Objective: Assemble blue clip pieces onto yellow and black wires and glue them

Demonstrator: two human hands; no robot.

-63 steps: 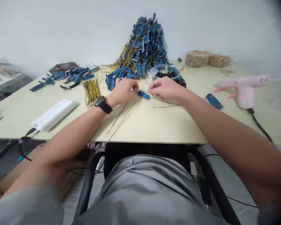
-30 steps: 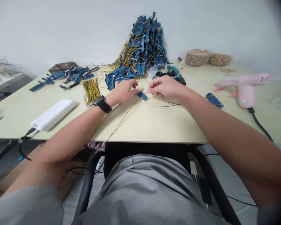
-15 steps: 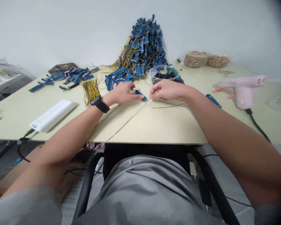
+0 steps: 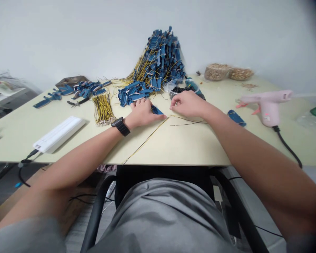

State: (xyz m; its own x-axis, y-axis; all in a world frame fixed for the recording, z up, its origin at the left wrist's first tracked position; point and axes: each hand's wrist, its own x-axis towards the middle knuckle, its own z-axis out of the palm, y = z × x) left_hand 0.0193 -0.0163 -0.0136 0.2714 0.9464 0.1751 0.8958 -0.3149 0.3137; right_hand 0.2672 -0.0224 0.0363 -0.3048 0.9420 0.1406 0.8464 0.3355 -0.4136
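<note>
My left hand (image 4: pixel 143 114), with a black watch on its wrist, lies on the table around a small dark blue piece (image 4: pixel 157 110), which sits between its thumb and forefinger. Close to that thumb, thin yellow-and-black wires (image 4: pixel 144 140) run across the tabletop toward the front edge. My right hand (image 4: pixel 186 103) is a little to the right, its thumb and fingertips drawn together in a pinch; whatever they hold is too small to make out. Beneath it lie more thin wires (image 4: pixel 186 123). Behind it stands a clear tub (image 4: pixel 171 88) of small black parts.
A tall heap of wired blue pieces (image 4: pixel 163 59) stands at the back. On the left are a yellow wire bundle (image 4: pixel 103 107), pliers (image 4: pixel 78 102) and a white power strip (image 4: pixel 59 134). A pink glue gun (image 4: pixel 270 105) and another blue piece (image 4: pixel 236 118) are on the right.
My left hand has shifted right, its thumb now alongside the blue piece. My right hand has drawn slightly away from the piece, still pinched. The view has tilted up a little.
</note>
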